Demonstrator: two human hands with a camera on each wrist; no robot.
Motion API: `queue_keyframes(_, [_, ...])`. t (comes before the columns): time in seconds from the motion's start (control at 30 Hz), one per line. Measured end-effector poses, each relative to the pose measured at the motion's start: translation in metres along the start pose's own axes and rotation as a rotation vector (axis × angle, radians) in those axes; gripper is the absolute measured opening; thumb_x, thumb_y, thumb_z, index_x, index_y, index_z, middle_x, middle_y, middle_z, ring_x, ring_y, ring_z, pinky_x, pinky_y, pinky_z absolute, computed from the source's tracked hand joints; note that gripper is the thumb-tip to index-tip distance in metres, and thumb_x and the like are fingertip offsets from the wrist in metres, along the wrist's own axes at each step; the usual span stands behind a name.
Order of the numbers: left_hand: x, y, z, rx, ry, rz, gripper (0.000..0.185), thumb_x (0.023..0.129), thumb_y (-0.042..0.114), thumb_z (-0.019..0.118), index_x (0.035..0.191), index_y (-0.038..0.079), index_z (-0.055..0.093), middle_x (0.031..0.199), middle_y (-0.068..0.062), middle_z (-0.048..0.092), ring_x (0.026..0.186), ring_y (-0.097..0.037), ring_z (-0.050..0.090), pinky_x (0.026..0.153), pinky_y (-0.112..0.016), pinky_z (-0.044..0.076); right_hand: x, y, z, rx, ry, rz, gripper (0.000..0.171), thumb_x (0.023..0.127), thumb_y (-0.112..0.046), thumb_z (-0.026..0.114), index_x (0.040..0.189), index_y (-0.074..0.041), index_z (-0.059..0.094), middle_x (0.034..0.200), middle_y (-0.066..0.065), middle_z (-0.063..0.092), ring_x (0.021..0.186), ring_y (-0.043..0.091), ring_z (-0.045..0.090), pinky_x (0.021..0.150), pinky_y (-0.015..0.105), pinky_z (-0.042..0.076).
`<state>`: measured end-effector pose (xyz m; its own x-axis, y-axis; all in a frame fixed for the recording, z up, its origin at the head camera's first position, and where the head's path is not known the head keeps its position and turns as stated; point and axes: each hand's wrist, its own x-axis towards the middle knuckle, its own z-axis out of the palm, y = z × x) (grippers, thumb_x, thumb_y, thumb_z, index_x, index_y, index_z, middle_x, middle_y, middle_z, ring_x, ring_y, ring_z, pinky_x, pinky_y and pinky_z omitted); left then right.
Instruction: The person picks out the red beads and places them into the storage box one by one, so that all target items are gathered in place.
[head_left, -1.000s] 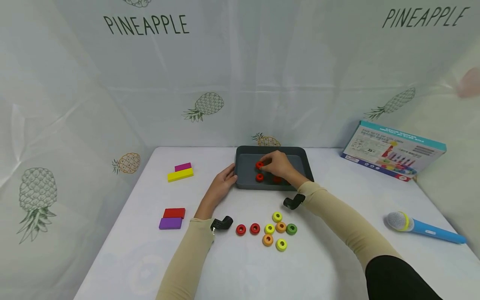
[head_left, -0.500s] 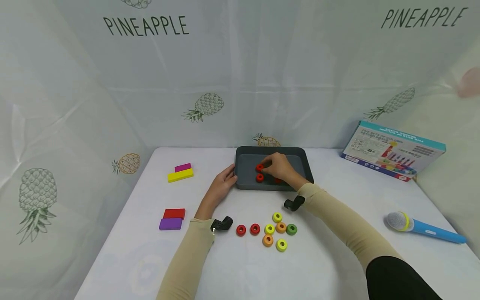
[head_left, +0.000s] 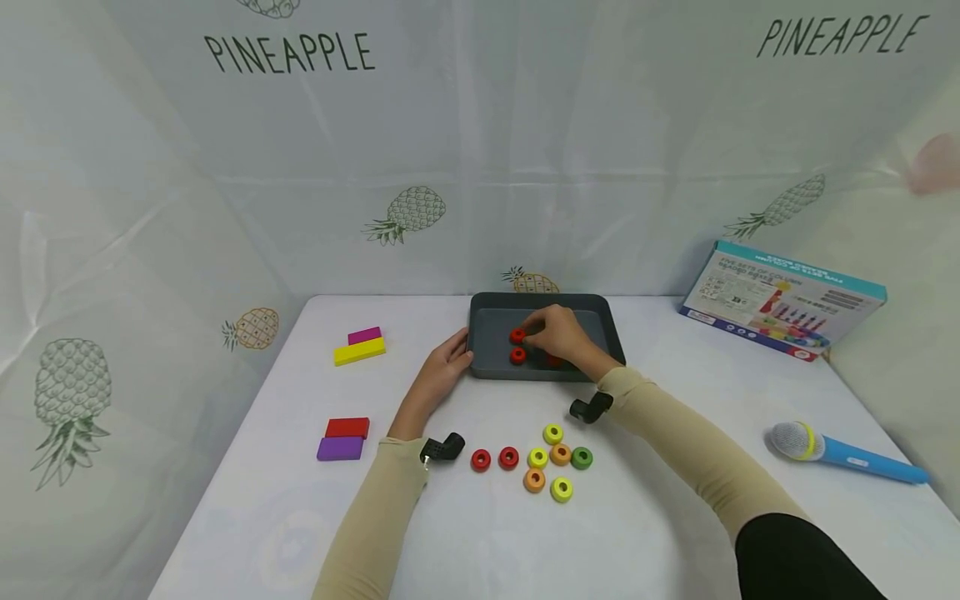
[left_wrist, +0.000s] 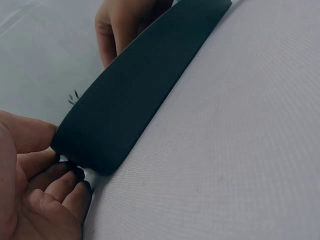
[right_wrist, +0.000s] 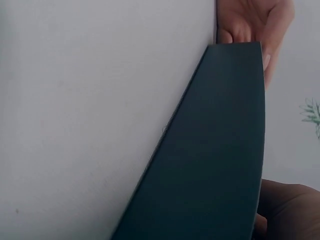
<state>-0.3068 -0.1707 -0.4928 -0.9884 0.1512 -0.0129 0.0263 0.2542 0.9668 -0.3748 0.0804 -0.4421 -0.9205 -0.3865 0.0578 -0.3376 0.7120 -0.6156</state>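
Note:
My right hand (head_left: 558,331) reaches into a dark grey tray (head_left: 517,373) and pinches a small red ring (head_left: 517,336) near the tray's left half. A second red ring (head_left: 517,356) lies just in front of it, and a third (head_left: 553,361) shows partly under the hand. Along the tray's left side rests my left hand (head_left: 442,369), its thumb touching the front corner. In the left wrist view, the left hand's relaxed fingers (left_wrist: 62,187) lie against the tray's outer wall (left_wrist: 125,95). The tray wall (right_wrist: 210,145) hides the rings in the right wrist view.
In front of the tray lie red rings (head_left: 508,457), yellow rings (head_left: 561,489), orange rings (head_left: 535,480) and a green ring (head_left: 581,457). Coloured blocks (head_left: 360,351) are at left, including a purple one (head_left: 340,448). A box (head_left: 780,300) and a toy microphone (head_left: 847,454) sit at right.
My right hand has shifted very slightly toward me with the red ring at its fingertips. The left hand stays at the tray's side.

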Motion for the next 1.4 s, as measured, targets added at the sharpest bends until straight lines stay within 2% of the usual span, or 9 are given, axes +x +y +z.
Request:
queue_keyframes(0.23, [-0.001,0.001,0.001,0.004,0.0,0.0,0.057,0.105,0.019,0.052,0.159,0.015,0.033,0.165,-0.002,0.033,0.15,-0.019,0.038,0.124,-0.039,0.032,-0.004,-0.002,-0.002,0.011,-0.008,0.008,0.032,0.088,-0.014,0.078,0.118,-0.007,0.075,0.119,0.013,0.074,0.108,0.029,0.069,0.09,0.044,0.06])
queue_keyframes(0.47, [-0.001,0.002,0.001,0.008,0.002,0.007,0.058,0.105,0.019,0.053,0.159,0.013,0.033,0.165,-0.004,0.033,0.15,-0.021,0.038,0.124,-0.04,0.032,-0.013,-0.01,-0.004,0.041,0.023,-0.017,0.03,0.088,-0.016,0.078,0.117,-0.006,0.076,0.117,0.012,0.075,0.104,0.026,0.069,0.088,0.043,0.059])
queue_keyframes(0.7, [-0.002,0.001,0.0,-0.001,0.0,0.021,0.058,0.105,0.018,0.053,0.159,0.013,0.034,0.165,-0.006,0.033,0.15,-0.023,0.038,0.124,-0.041,0.032,-0.04,-0.032,-0.005,0.164,0.001,-0.095,0.034,0.086,-0.018,0.082,0.116,-0.005,0.076,0.116,0.013,0.075,0.102,0.029,0.072,0.087,0.043,0.061])
queue_keyframes(0.87, [-0.002,0.004,-0.001,-0.034,-0.023,0.034,0.058,0.105,0.018,0.053,0.159,0.01,0.033,0.165,-0.008,0.032,0.151,-0.025,0.036,0.124,-0.041,0.031,-0.063,-0.051,-0.004,0.27,-0.033,-0.156,0.033,0.084,-0.014,0.083,0.114,-0.003,0.076,0.117,0.017,0.074,0.107,0.034,0.072,0.094,0.048,0.059])
queue_keyframes(0.97, [-0.001,0.003,-0.001,-0.04,-0.017,0.026,0.058,0.105,0.017,0.053,0.159,0.01,0.032,0.165,-0.008,0.033,0.151,-0.024,0.036,0.124,-0.041,0.031,-0.076,-0.058,0.001,0.31,-0.049,-0.182,0.034,0.083,-0.013,0.084,0.115,-0.003,0.075,0.117,0.017,0.074,0.11,0.035,0.071,0.097,0.051,0.057])
queue_keyframes(1.0, [0.002,-0.002,-0.001,-0.043,-0.009,0.033,0.058,0.104,0.018,0.053,0.159,0.011,0.033,0.165,-0.007,0.034,0.151,-0.023,0.037,0.124,-0.041,0.032,-0.081,-0.06,0.003,0.321,-0.052,-0.191,0.034,0.083,-0.012,0.084,0.114,-0.003,0.075,0.117,0.017,0.074,0.111,0.035,0.07,0.098,0.052,0.057])
queue_keyframes(1.17, [0.003,-0.001,-0.001,-0.035,-0.011,0.029,0.058,0.105,0.018,0.053,0.159,0.011,0.033,0.165,-0.006,0.034,0.15,-0.022,0.037,0.124,-0.04,0.032,-0.102,-0.065,0.016,0.338,-0.072,-0.212,0.033,0.083,-0.015,0.084,0.114,-0.007,0.076,0.115,0.015,0.075,0.109,0.037,0.069,0.099,0.05,0.057])
queue_keyframes(1.4, [0.002,-0.001,-0.001,-0.013,-0.004,0.029,0.059,0.105,0.018,0.053,0.159,0.012,0.033,0.165,-0.007,0.034,0.15,-0.024,0.038,0.124,-0.042,0.032,-0.119,-0.066,0.036,0.355,-0.123,-0.232,0.035,0.084,-0.019,0.084,0.114,-0.005,0.076,0.114,0.011,0.076,0.109,0.032,0.07,0.1,0.041,0.057])
